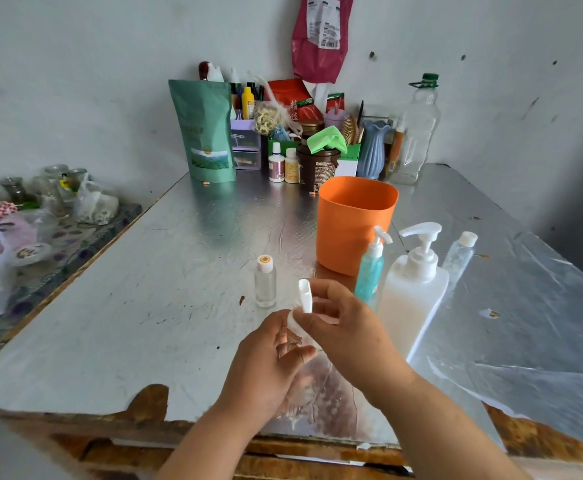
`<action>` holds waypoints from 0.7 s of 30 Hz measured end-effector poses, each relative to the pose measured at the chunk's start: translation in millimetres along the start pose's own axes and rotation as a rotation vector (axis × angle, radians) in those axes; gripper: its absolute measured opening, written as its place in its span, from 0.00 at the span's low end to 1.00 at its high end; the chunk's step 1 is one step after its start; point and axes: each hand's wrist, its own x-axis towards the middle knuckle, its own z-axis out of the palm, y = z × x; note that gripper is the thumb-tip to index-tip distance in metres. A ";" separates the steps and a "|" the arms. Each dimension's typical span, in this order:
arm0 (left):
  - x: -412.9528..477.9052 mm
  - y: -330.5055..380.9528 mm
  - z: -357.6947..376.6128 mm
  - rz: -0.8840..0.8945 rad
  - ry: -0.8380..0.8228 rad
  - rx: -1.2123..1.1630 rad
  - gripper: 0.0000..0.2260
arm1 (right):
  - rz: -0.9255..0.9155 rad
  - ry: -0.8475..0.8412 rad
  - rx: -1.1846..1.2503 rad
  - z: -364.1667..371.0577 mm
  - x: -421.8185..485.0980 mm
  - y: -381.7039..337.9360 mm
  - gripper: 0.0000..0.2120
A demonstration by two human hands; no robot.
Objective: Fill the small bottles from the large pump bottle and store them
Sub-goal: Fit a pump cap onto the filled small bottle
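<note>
My left hand grips a small clear bottle near the table's front. My right hand pinches that bottle's white flip cap, which stands up above the neck. A second small clear bottle with a white cap stands upright just behind my hands. The large white pump bottle stands to the right, beside a blue pump bottle. Another small clear bottle with a white cap stands behind the large one. An orange tub stands open behind them.
The table has a silver covering, torn along the front edge. Clutter lines the back wall: a green pouch, jars, a blue vase, a tall clear bottle. A low side surface with glassware lies to the left.
</note>
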 end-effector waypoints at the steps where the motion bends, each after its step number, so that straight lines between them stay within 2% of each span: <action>1: -0.1 0.0 0.0 0.001 0.002 0.000 0.15 | -0.012 -0.002 -0.008 -0.2 -0.2 0.0 0.10; 4: -0.8 1.0 -0.1 0.000 0.001 0.004 0.14 | -0.021 0.058 -0.036 -2.3 0.2 -2.1 0.11; 6: -0.6 1.4 -0.2 0.004 -0.006 0.007 0.14 | -0.024 0.028 -0.045 -3.0 -1.0 -4.7 0.12; 9: 0.4 0.2 0.0 0.013 0.003 0.015 0.15 | -0.053 0.006 -0.086 -2.3 -1.7 -5.8 0.06; 13: -1.4 0.6 -1.2 0.015 -0.003 0.008 0.14 | -0.033 0.034 -0.111 -1.1 -1.8 -6.1 0.12; 16: -1.4 0.6 -1.5 0.015 -0.004 -0.002 0.14 | -0.054 0.012 -0.137 -0.4 -1.7 -6.7 0.08; 19: -0.6 1.2 -1.7 0.019 -0.003 0.001 0.12 | -0.018 0.058 -0.143 -1.5 -1.3 -5.4 0.13; 21: -0.5 2.1 -2.3 0.030 -0.001 -0.001 0.11 | -0.018 0.023 -0.148 0.9 -1.7 -4.9 0.13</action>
